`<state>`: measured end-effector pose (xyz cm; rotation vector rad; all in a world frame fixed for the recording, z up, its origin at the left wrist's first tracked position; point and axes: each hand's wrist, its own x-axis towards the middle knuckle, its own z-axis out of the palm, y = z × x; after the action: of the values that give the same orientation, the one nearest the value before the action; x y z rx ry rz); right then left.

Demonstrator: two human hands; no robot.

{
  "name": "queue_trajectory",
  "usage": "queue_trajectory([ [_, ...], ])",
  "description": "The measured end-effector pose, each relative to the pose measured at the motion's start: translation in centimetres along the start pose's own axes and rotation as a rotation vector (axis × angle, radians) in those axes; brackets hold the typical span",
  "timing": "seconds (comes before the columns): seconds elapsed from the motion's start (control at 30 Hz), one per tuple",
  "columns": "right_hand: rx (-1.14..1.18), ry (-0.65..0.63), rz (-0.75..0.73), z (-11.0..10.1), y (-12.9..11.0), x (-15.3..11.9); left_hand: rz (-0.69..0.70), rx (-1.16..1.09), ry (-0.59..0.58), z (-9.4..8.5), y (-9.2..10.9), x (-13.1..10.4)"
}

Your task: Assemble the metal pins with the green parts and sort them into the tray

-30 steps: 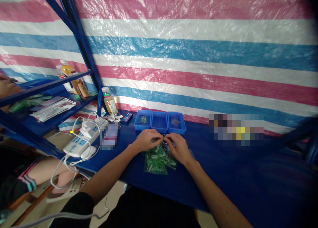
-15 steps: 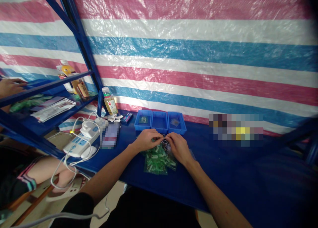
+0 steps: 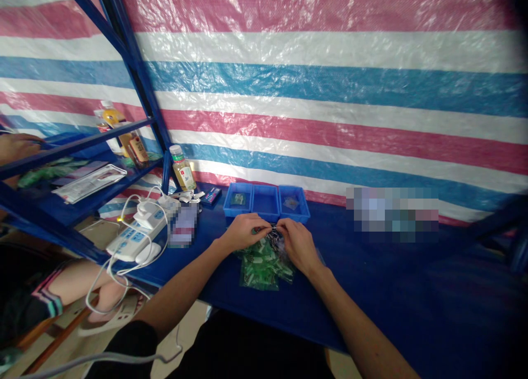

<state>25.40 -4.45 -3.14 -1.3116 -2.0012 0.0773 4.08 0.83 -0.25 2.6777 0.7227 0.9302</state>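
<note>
My left hand (image 3: 245, 231) and my right hand (image 3: 296, 241) meet above the heap, thumbs and fingertips pinched close together. Whatever small piece lies between the fingertips is too tiny to make out. Under and in front of them is a pile of green-tinted clear plastic packets (image 3: 259, 269). Small dark and silvery pieces (image 3: 274, 239) show between the two hands, partly covered by the fingers. Just beyond stand three joined blue trays (image 3: 265, 213): a small packet (image 3: 238, 198) lies in the left one, and clear pieces (image 3: 291, 202) lie in the right one.
To the left are a power strip (image 3: 127, 241) with tangled white cables, a pixelated phone-like object (image 3: 182, 225) and a drink bottle (image 3: 182, 169). A blue metal frame (image 3: 136, 82) rises there. Another person's hand (image 3: 18, 148) is at the far left. Striped sheeting (image 3: 330, 93) hangs behind.
My hands stay in nearly the same place, with only slight finger movement at the fingertips. The packets and trays look unchanged.
</note>
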Motion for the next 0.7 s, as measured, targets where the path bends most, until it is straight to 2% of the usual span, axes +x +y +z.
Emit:
queue_trajectory([
  [0.2,-0.1,-0.022,0.086,-0.15,0.12,0.05,-0.011,-0.002,0.013,-0.22,0.09,0.11],
  [0.5,0.093,-0.004,0.082,-0.59,-0.17,0.02,-0.096,-0.008,0.041,-0.16,-0.27,-0.01],
  [0.7,0.066,-0.007,0.092,-0.77,-0.31,0.13,-0.1,0.006,0.035,-0.13,-0.29,-0.05],
])
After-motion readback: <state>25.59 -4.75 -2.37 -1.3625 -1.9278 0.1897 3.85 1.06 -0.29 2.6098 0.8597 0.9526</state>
